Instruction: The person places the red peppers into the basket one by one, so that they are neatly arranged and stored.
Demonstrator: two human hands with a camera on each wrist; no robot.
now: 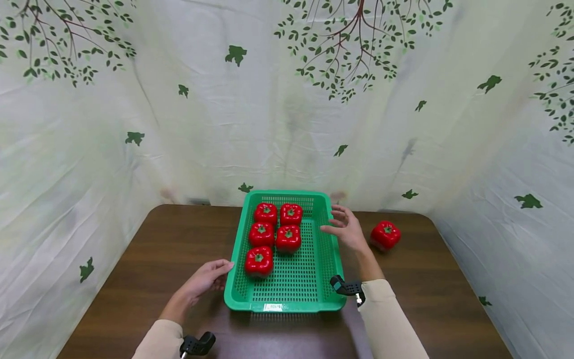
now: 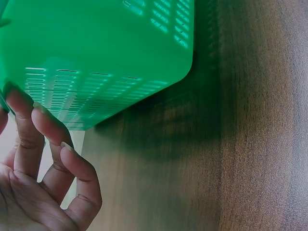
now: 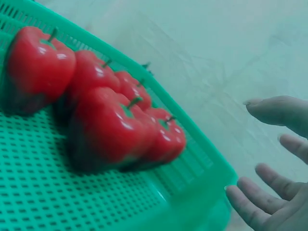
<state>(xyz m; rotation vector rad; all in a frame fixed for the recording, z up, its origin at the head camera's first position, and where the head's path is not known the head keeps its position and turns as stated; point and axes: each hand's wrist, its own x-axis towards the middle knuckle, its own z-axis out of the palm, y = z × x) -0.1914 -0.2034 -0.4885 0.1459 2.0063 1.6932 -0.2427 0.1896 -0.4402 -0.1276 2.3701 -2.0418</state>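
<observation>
A green plastic basket (image 1: 280,304) with slotted walls holds several glossy red bell peppers (image 1: 260,262), three in a left column and two beside them. My left hand (image 1: 208,278) pinches the basket's left rim between thumb and fingertips; in the left wrist view its other fingers (image 2: 79,175) curl loosely beneath the rim. Over the right rim hovers my right hand (image 1: 347,229), fingers spread and nothing in them. In the right wrist view, the fingers (image 3: 276,183) show beside the basket's corner. One more red bell pepper (image 1: 385,236) lies on the table, right of the right hand.
The brown wooden table (image 1: 430,299) has rounded far corners. Behind it hangs a pale curtain (image 1: 287,124) printed with leaves and branches, close to the basket's far end. Dark wrist camera mounts (image 1: 197,344) sit at both sleeves.
</observation>
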